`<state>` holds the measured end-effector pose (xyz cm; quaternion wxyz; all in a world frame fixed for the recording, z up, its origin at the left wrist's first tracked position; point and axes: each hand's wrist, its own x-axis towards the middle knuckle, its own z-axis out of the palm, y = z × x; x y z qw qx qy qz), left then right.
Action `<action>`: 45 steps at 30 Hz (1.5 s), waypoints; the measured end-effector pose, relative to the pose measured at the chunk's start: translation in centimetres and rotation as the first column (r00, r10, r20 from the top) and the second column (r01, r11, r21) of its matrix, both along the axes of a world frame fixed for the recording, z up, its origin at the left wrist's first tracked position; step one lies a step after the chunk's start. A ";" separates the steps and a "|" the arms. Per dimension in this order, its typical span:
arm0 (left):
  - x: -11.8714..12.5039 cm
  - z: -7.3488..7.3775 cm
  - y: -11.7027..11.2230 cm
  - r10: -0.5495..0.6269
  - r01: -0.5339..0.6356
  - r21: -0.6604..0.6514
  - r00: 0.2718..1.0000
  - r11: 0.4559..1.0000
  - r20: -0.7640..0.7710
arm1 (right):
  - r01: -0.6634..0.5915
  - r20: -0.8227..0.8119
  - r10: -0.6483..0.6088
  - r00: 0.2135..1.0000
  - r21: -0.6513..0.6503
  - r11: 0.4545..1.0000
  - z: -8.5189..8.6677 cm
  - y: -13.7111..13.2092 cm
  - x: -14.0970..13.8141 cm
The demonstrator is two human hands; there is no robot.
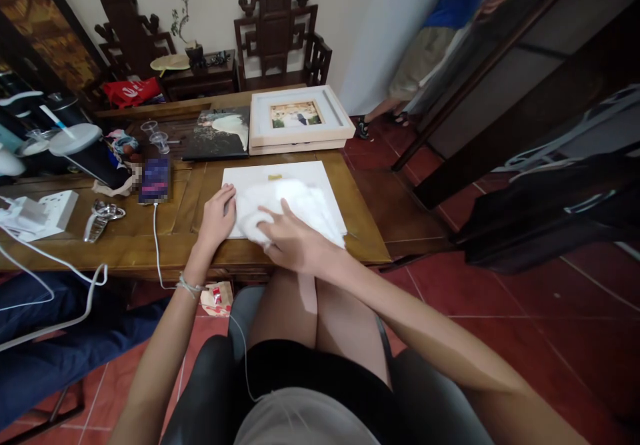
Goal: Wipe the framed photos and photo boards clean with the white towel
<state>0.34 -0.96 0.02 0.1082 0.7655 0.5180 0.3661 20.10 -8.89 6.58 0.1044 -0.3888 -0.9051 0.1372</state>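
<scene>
A white, fluffy piece of cotton-like material (317, 208) lies bunched over a flat white board (305, 169) on the wooden table. A small gold-coloured patch (275, 177) shows near the board's far edge. My right hand (287, 235) rests on the near left part of the fluffy material, fingers apart and pressed into it; some fingertips are hard to make out. At the board's left edge lies my left hand (219, 215), its fingers extended and slightly bent, touching the edge without wrapping round anything.
Behind the board are a light wooden picture frame (303, 141) and a dark album-like panel (220, 135). On the left stand a lidded black tumbler (93, 155), a phone (155, 179) on a cable and a power strip (57, 210). A person (425, 51) stands at the back right.
</scene>
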 end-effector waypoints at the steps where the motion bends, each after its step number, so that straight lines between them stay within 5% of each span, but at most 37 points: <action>1: 0.0 0.0 0.0 -0.002 0.002 0.001 1.000 1.000 -0.006 | -0.024 -0.017 0.023 1.000 -0.032 0.999 0.4 -1.2 0.8; 4: 0.1 -0.1 -0.1 -0.010 0.010 0.003 1.000 1.000 -0.007 | -0.007 -0.038 0.004 0.999 -0.084 0.996 1.4 -2.1 2.9; 7: 0.1 -0.2 0.0 -0.010 0.010 0.001 1.000 1.000 0.008 | 0.100 -0.011 -0.101 0.995 -0.049 0.994 1.3 0.9 3.4; 11: 0.1 -0.1 0.0 0.002 -0.002 -0.002 0.999 1.000 0.048 | 0.283 0.017 -0.283 0.959 0.032 0.959 0.0 6.9 0.5; 14: -0.3 0.2 0.1 0.043 -0.037 -0.033 0.982 0.999 0.186 | 0.358 0.043 -0.362 0.931 0.089 0.930 -0.8 8.6 -2.8; 16: -0.6 0.3 0.3 0.079 -0.055 -0.077 0.932 0.995 0.354 | 0.253 0.052 -0.263 0.963 0.151 0.956 -1.2 7.6 -4.3; 20: -0.9 0.3 0.6 0.133 -0.066 -0.136 0.810 0.989 0.572 | -0.157 0.053 0.149 0.987 0.187 0.970 -1.0 3.1 -4.0; 23: -0.4 0.3 0.2 0.135 -0.091 -0.111 0.854 0.990 0.502 | -0.239 0.070 0.233 0.970 0.094 0.966 0.1 0.9 -1.4; 26: 0.2 0.3 -0.3 0.081 -0.072 -0.042 0.961 0.997 0.264 | -0.073 0.077 0.068 0.995 0.056 0.996 1.0 1.7 1.1; 30: 0.3 0.2 -0.3 0.002 -0.002 -0.012 0.998 1.000 0.060 | 0.186 0.033 -0.187 0.982 0.035 0.982 0.9 6.7 1.6; 34: 0.0 0.1 -0.1 0.004 -0.004 -0.003 0.999 1.000 0.041 | 0.270 -0.071 -0.271 0.960 -0.014 0.963 0.5 11.5 -1.9; 39: -0.1 0.1 -0.1 0.025 -0.025 0.011 1.000 1.000 0.017 | 0.152 -0.182 -0.157 0.971 -0.041 0.988 0.1 13.5 -5.1; 45: -0.2 -0.1 0.0 0.012 -0.012 0.014 0.999 1.000 0.030 | 0.336 -0.228 -0.342 0.912 -0.064 0.940 -1.0 13.8 0.9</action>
